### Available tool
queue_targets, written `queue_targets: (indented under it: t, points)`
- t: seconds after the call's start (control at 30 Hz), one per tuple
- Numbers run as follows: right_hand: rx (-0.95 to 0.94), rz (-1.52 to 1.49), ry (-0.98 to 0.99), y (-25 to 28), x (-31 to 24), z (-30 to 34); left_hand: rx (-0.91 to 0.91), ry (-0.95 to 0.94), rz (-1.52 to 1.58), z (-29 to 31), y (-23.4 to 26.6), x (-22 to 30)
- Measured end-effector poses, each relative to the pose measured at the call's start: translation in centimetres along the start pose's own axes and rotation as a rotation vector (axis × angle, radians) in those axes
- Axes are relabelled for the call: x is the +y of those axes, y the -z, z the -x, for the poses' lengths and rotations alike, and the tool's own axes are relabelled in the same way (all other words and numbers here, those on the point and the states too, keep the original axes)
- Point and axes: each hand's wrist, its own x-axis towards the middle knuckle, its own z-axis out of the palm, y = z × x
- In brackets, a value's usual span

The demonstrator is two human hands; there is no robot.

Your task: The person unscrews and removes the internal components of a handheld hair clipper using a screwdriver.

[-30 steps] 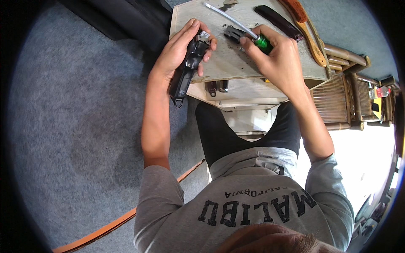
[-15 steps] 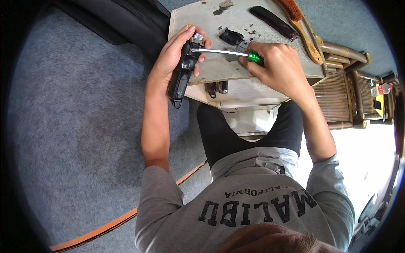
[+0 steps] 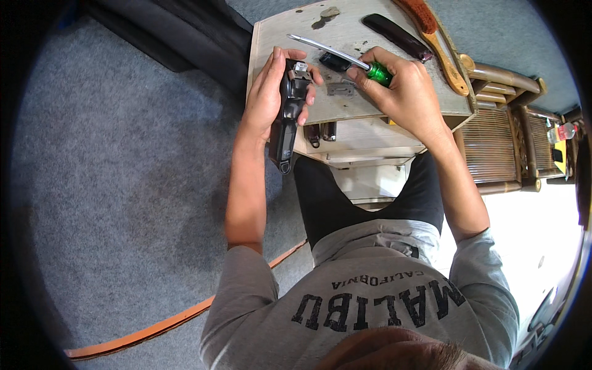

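My left hand (image 3: pixel 266 92) is wrapped round a black hair clipper (image 3: pixel 285 126), held upright over the table's left edge, its head end away from me and its hanging loop toward me. The metal parts at its head are bare to view. In my right hand (image 3: pixel 404 86) is a screwdriver (image 3: pixel 330 49) with a green handle, gripped near the handle. Its shaft points left and its tip is in the air beyond the clipper, apart from it. Beneath the shaft lies a small black part (image 3: pixel 334 61). A flat grey metal piece (image 3: pixel 340 90) lies nearer me on the tabletop.
The pale table (image 3: pixel 277 34) carries a dark elongated case (image 3: pixel 398 37) and a wooden-handled brush (image 3: pixel 449 61) at the right. Hair bits and stains mark its top. Two dark tools (image 3: pixel 320 132) sit on the shelf below. A bamboo chair (image 3: pixel 490 151) stands to the right.
The screwdriver tip has come off the clipper's head and swung up and away. My left hand and the clipper have shifted right and slightly toward me. The grey piece now shows.
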Motion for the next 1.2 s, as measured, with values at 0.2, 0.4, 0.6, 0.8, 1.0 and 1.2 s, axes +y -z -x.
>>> queue_targets:
  t: [0.2,0.4,0.6,0.8,1.0,1.2]
  points:
    - [-0.049,-0.212,-0.039,-0.8,-1.1,-1.1,0.000,-0.020,0.110,-0.3,-0.4,-0.4]
    - [-0.081,-0.358,0.004,-3.2,-1.8,-2.0,-0.010,0.018,0.131,0.0,-0.2,-0.6]
    - [-0.079,-0.444,0.038,-3.6,-1.7,-1.7,-0.091,0.088,0.051,0.3,0.1,-0.5]
    - [-0.034,-0.352,0.020,-3.7,-1.6,-1.5,-0.049,0.070,0.056,0.2,-0.7,-0.2]
    - [-0.081,-0.393,-0.023,-3.6,-1.8,-1.8,0.021,0.049,0.026,0.3,-1.3,0.0]
    - [0.236,-0.600,-0.081,-3.5,-0.9,-1.5,0.076,0.031,0.220,0.3,-0.6,-0.2]
